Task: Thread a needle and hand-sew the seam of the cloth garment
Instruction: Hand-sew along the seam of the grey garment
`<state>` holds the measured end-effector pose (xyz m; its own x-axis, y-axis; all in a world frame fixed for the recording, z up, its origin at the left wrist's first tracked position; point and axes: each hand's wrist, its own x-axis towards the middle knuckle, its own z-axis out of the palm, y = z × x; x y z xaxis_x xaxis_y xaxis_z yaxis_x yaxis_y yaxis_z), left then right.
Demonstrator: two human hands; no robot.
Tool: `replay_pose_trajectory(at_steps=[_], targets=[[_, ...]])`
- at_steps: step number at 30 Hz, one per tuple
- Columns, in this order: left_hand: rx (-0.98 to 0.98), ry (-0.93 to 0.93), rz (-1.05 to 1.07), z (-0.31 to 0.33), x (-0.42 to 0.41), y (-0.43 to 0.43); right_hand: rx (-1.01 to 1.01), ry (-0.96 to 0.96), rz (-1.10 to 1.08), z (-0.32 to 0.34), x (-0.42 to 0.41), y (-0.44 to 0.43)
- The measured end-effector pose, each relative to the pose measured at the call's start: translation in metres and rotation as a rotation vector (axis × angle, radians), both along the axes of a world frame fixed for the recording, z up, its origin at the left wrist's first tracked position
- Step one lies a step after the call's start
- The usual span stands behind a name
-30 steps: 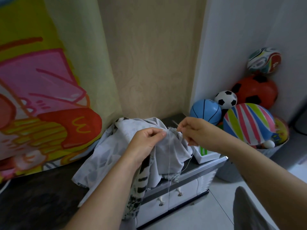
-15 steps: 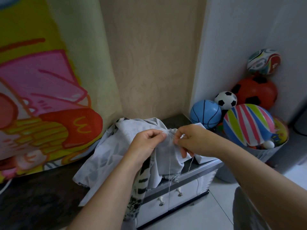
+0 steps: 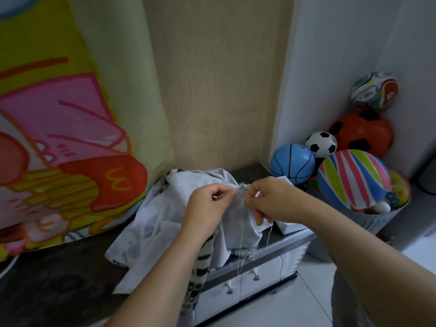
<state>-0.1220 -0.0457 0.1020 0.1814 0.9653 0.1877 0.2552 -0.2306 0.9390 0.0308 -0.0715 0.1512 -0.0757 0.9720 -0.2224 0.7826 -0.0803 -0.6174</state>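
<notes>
While left hand (image 3: 210,204) and right hand (image 3: 271,199) pinch cloth (image 3: 153,220) seam (thread (image 3: 241,244) dangling), bin (image 3: 370,223) holds balls (image 3: 351,178).

pale grey garment (image 3: 151,223), blue ball (image 3: 292,164)

Right hand (image 3: 271,199) was drawn off to right of cloth (image 3: 165,208) edge. Now closed in beside left hand (image 3: 208,206), thumb and forefinger pinching at gathered edge, nearly touching left fingertips.

Needle – a second ago a thin line sticking up-left from right fingers – no longer made out.

Thread (image 3: 241,232): slack that ran out toward right hand now hangs closer in, strands dropping near straight past desk (image 3: 283,244) front.

White box (image 3: 287,226) on desk – now partly covered by right hand and wrist.
</notes>
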Motion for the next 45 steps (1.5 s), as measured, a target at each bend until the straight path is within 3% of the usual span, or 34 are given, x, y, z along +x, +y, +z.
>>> replay_pose_trajectory(at_steps=[6, 10, 15, 21, 31, 34, 39, 43, 45], targets=[[0.183, 0.071, 0.118, 0.000, 0.004, -0.006, 0.033, -0.005, -0.028, 0.004, -0.005, -0.001], [0.246, 0.062, 0.123, -0.004, 0.011, -0.010, 0.100, -0.125, -0.030, 0.004, -0.015, 0.003], [0.026, -0.125, 0.130, -0.005, 0.012, -0.006, 0.204, 0.217, -0.159, -0.007, -0.013, -0.001], [-0.115, -0.296, 0.120, -0.007, 0.007, -0.003, 0.276, 0.401, -0.024, -0.005, 0.000, -0.011], [-0.090, -0.359, 0.006, -0.005, 0.005, -0.010, 0.319, 0.382, -0.056, -0.013, 0.004, -0.004], [-0.074, -0.308, -0.041, -0.005, 0.000, -0.010, 0.228, 0.386, -0.180, -0.008, 0.015, 0.001], [-0.082, -0.259, -0.135, -0.002, -0.001, -0.012, -0.086, 0.532, -0.067, -0.003, 0.010, 0.008], [-0.066, -0.244, -0.149, 0.000, -0.003, -0.013, -0.074, 0.612, -0.082, 0.002, 0.011, 0.012], [-0.064, -0.222, -0.150, 0.000, -0.006, -0.012, -0.003, 0.724, -0.227, 0.003, 0.011, 0.017]])
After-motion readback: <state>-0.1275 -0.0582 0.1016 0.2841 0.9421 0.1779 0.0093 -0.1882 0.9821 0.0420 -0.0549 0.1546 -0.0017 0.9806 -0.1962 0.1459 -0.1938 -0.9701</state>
